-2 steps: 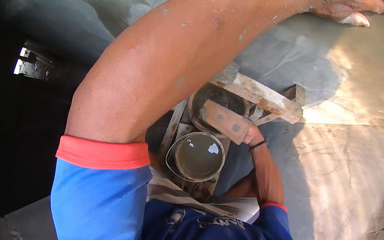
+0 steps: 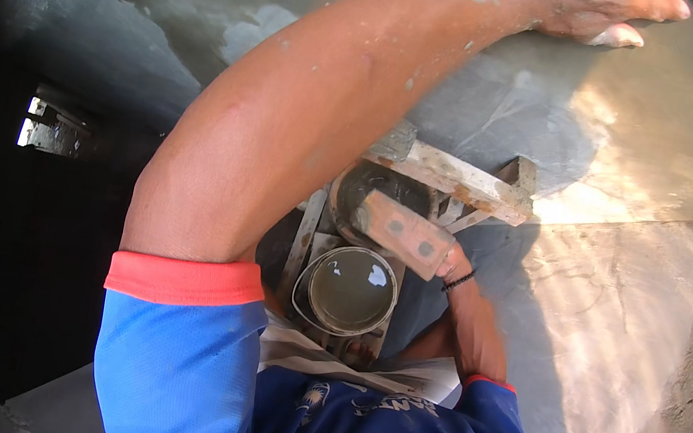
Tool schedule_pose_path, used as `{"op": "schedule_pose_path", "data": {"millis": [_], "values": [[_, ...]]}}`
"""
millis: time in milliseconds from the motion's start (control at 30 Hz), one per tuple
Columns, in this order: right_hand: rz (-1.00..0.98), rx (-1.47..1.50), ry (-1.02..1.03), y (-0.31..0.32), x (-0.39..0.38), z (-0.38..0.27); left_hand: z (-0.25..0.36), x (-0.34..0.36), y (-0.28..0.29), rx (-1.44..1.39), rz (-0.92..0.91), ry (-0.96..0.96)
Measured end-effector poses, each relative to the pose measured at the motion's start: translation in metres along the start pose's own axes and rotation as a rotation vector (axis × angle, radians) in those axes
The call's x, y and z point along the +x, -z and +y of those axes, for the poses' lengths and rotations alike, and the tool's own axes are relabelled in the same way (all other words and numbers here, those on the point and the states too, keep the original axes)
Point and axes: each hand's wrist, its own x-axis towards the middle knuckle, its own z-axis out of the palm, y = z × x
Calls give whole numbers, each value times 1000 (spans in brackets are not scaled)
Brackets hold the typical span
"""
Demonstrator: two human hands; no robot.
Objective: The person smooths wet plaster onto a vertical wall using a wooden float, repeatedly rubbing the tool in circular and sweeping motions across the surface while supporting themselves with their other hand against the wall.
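My left hand [image 2: 587,15] lies against the grey, wet-looking wall [image 2: 510,84] at the top, its fingers stretched toward the right and the thumb apart; the picture's edge cuts off part of it. Pale plaster flecks spot that forearm. Lower down, my right hand [image 2: 452,264] grips a flat wooden plastering float [image 2: 405,234] by its near right end. Two dark round spots mark the float's upper face, and its far end is over a dark round tub [image 2: 347,185]. Some fingers of the right hand are hidden by the float.
A bucket of cloudy water [image 2: 352,291] stands just below the tub, on boards. A rough wooden beam [image 2: 468,181] with cross pieces runs between tub and wall. Smooth grey wall [image 2: 589,333], partly sunlit, rises on the right. The far left is dark, with a small bright opening [image 2: 46,125].
My left hand has shifted slightly leftward along the wall. The float in my right hand is tilted a little more, its near end lower. The whole view has shifted slightly.
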Motion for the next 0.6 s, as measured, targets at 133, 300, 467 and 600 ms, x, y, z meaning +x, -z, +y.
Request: {"op": "schedule_pose_path", "data": {"millis": [133, 300, 467, 600], "values": [[-44, -6, 285, -49, -53, 25, 4, -14, 15, 179, -285, 56], [-212, -127, 907, -166, -153, -50, -13, 23, 26, 162, -285, 68], [-261, -312, 1556, -267, -249, -129, 6, -1, 10, 114, -373, 48], [-115, -686, 1994, -388, -320, -200, 1, 0, 17, 135, -349, 44]]}}
